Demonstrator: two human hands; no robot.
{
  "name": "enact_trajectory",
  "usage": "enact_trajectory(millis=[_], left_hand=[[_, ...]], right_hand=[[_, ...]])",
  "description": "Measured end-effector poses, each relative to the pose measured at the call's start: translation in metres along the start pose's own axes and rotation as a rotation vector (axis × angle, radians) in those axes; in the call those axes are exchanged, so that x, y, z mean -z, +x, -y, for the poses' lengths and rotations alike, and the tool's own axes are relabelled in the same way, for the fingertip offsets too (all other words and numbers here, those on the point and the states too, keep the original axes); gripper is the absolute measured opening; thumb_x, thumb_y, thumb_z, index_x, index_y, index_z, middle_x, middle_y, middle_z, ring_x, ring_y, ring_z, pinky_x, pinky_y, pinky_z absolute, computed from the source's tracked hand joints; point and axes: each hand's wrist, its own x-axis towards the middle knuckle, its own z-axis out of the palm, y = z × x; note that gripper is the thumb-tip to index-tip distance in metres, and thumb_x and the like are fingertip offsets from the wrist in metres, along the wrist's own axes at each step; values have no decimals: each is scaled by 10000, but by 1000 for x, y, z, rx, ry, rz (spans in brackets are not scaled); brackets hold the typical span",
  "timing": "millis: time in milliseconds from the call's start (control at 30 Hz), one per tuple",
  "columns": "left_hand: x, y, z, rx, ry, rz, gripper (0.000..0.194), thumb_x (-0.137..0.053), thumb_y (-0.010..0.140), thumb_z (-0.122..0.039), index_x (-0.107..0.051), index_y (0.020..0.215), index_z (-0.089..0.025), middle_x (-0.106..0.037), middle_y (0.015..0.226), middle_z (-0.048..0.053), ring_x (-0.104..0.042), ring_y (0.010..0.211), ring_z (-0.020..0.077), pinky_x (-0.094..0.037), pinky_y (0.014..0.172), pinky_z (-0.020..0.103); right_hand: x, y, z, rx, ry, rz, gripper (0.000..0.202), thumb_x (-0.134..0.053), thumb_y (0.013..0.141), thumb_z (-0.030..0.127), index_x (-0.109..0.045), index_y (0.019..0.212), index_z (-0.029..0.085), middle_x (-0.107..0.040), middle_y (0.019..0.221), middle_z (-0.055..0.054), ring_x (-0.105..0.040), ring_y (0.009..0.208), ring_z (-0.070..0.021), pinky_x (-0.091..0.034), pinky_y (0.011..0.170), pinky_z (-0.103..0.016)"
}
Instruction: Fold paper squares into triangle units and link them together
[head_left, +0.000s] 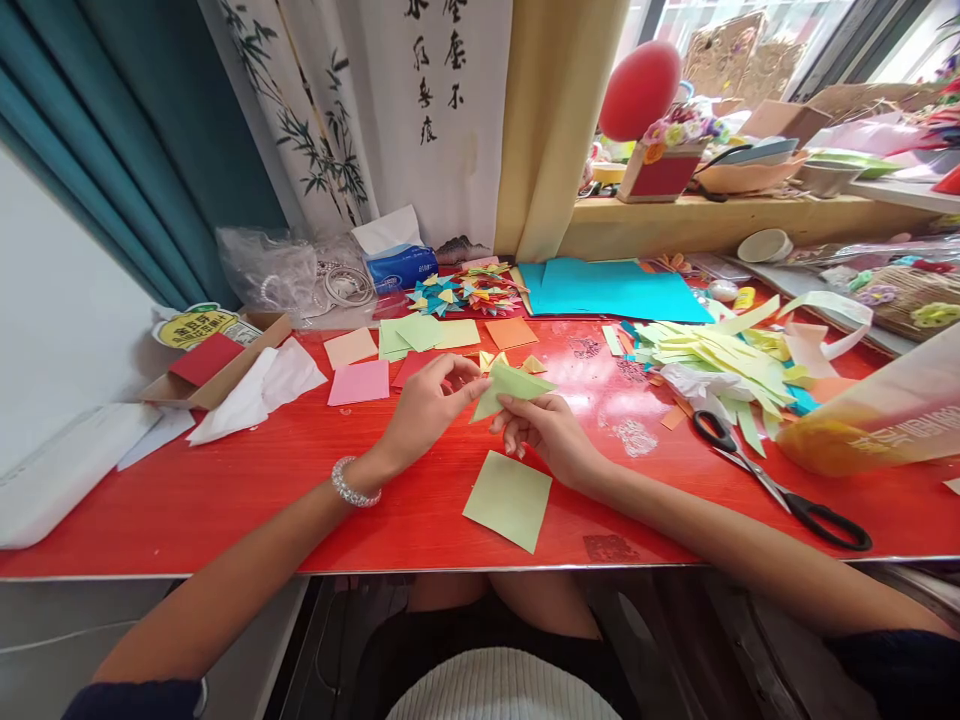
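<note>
A light green paper sheet [517, 385] is held up between both hands above the red table [300, 500]. My left hand [435, 395] pinches its left edge, while my right hand [551, 430] grips its lower right side with thumb and fingers. The sheet looks folded or bent; its exact shape is partly covered by the fingers. Flat on the table below the hands lies a pale green paper square [510, 500]. Just behind my hands are small yellow folded paper pieces [491, 362] and a red square [411, 368], partly hidden by my left hand.
Pink [358, 383], green [412, 333] and orange [512, 333] paper squares lie farther back. Scissors [780, 485] rest at right beside a heap of paper strips [720, 360]. Blue sheets [615, 290], folded paper stars [469, 290], a tissue pack [401, 265] and a cardboard box [217, 365] line the back and left.
</note>
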Motion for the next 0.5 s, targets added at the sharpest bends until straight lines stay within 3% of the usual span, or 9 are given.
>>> enact_trajectory(millis=[167,500], left_hand=[[-1,-1,-1,51,-153,96,247,-599,814,-405,-623,793,-160,-604,750,4,-522,709,123,-399,659,250],[1,1,6,89,-207,60,264,-606,799,-409,-646,740,-155,-548,671,-8,-453,645,105,-364,612,243]], right_hand=[[-1,0,-1,-78,-62,96,330,-636,808,376,-668,623,105,-681,639,-67,-557,406,-74,-418,394,-196],[3,0,8,45,-210,70,406,-577,842,445,-657,629,109,-624,518,-39,-555,394,-86,-433,417,-206]])
